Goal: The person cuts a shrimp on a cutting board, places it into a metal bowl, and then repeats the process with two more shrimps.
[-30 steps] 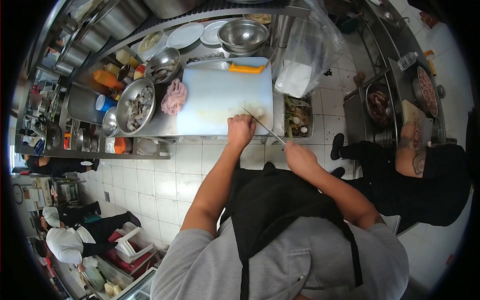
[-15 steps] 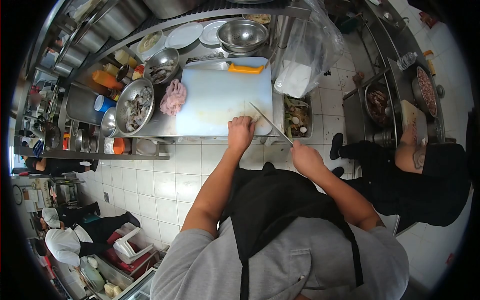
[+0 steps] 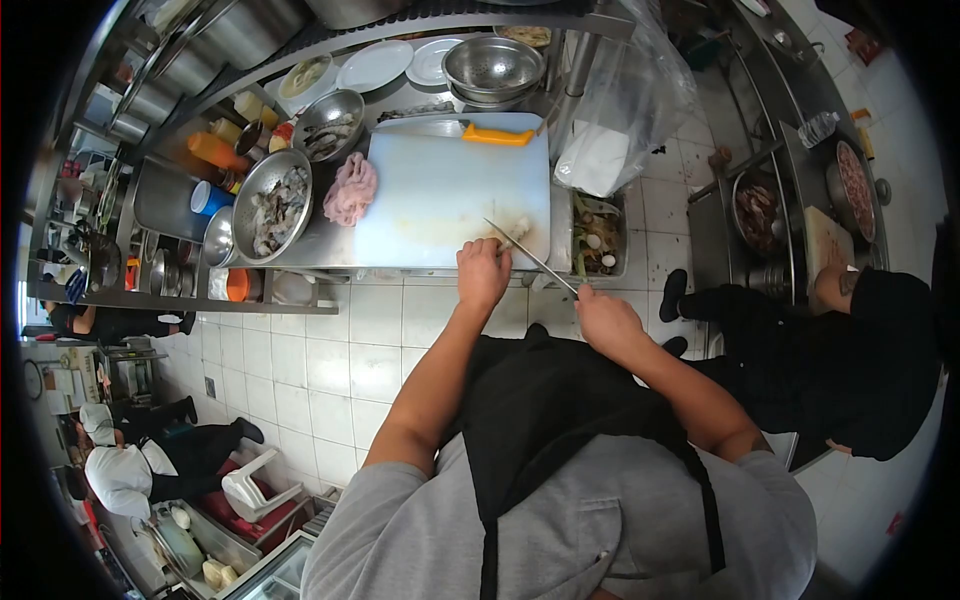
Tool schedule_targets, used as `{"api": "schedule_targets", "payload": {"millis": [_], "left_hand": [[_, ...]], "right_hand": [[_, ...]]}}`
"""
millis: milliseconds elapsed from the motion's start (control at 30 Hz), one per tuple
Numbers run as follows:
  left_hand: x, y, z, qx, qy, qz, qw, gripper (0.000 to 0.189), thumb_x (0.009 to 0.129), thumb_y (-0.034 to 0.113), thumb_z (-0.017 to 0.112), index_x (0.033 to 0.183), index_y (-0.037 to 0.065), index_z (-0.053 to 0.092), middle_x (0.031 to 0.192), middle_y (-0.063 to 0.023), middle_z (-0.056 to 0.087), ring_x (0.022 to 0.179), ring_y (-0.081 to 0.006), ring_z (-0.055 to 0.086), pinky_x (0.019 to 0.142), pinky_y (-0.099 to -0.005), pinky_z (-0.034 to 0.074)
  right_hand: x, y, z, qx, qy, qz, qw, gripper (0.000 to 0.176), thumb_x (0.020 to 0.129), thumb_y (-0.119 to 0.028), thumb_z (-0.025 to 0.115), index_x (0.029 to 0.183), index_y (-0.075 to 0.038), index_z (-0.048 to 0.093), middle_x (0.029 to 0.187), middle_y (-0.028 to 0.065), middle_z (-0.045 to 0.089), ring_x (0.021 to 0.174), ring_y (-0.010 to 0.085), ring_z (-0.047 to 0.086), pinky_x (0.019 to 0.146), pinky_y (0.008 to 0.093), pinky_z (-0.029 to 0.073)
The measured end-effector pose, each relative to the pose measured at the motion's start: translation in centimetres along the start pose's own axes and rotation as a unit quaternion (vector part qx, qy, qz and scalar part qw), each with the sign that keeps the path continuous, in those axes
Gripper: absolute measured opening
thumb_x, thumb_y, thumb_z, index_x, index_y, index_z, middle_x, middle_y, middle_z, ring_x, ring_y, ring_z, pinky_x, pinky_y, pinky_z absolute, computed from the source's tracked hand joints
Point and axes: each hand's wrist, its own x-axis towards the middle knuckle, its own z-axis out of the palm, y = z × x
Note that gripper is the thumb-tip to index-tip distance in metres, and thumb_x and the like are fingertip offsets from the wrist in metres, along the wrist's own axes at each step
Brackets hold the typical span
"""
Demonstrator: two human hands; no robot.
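My right hand is wrapped round the handle of a kitchen knife, its blade slanting up and left over the near edge of the white cutting board. My left hand is closed at that edge, fingertips bent down on a small pale piece that looks like shrimp, mostly hidden by fingers and blade. Pale bits lie just beyond the blade. A second knife with a yellow handle rests along the board's far side. Left of the board sits a crumpled pink cloth.
Grey shrimp fill a large metal bowl and a smaller bowl. A bin of scraps stands right of the board, below a clear plastic bag. A co-worker in black is at the right counter; others are at lower left.
The knife and my right hand have shifted slightly left, and the blade now lies lower across the pale piece. Pale bits show beyond the blade. The right co-worker's arm has moved.
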Motion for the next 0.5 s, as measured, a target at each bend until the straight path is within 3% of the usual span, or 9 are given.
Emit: {"api": "schedule_targets", "payload": {"millis": [300,500], "left_hand": [[0.9,1.3,-0.4,0.065,-0.004,0.003,0.998,0.027,0.091,0.029,0.07,0.105,0.006,0.07,0.1,-0.0118,0.069,0.099,-0.0309,0.061,0.088,-0.0458,0.043],[1.7,1.0,0.3,0.077,-0.031,0.004,0.997,0.022,0.092,0.028,0.071,0.097,0.007,0.071,0.095,-0.0116,0.068,0.095,-0.0313,0.062,0.084,-0.0463,0.044]], "right_hand": [[1.8,1.4,-0.2,-0.008,0.042,0.019,0.999,0.022,0.103,-0.02,0.051,0.106,0.002,0.053,0.094,0.0256,0.071,0.084,0.0453,0.072,0.074,0.0564,0.057],[1.6,2.4,0.1,-0.029,0.05,0.018,0.998,0.019,0.102,-0.018,0.051,0.104,0.001,0.053,0.095,0.0263,0.071,0.085,0.0456,0.072,0.075,0.0562,0.057]]}}
